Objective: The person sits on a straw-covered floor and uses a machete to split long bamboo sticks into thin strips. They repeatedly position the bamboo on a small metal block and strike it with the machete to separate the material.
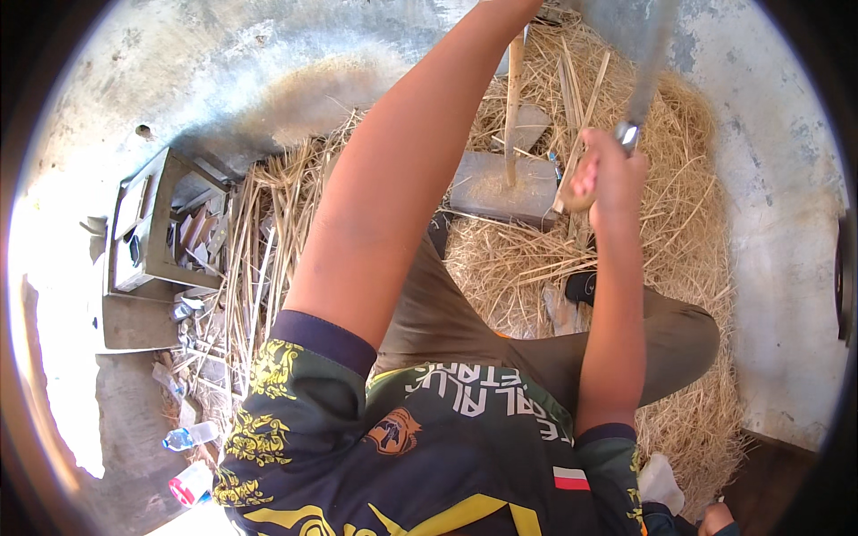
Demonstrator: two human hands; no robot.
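My right hand [609, 179] is closed round the handle of a long-bladed knife [645, 85], its blade pointing up and blurred toward the top edge. A pale wooden stick [514, 107] stands nearly upright, its lower end on a worn wooden block [478, 185] dusted with shavings. Up past the stick's top stretches my left arm; the hand lies beyond the upper edge, so its grip is hidden. The knife is to the right of the stick, apart from it.
Straw-like shavings [679, 223] cover the floor around my bent legs. Split strips [268, 259] lie left, beside a wooden box [159, 241] of scraps. A plastic bottle [190, 436] lies lower left. Part of another person [715, 518] shows lower right. Grey walls [786, 179] surround this.
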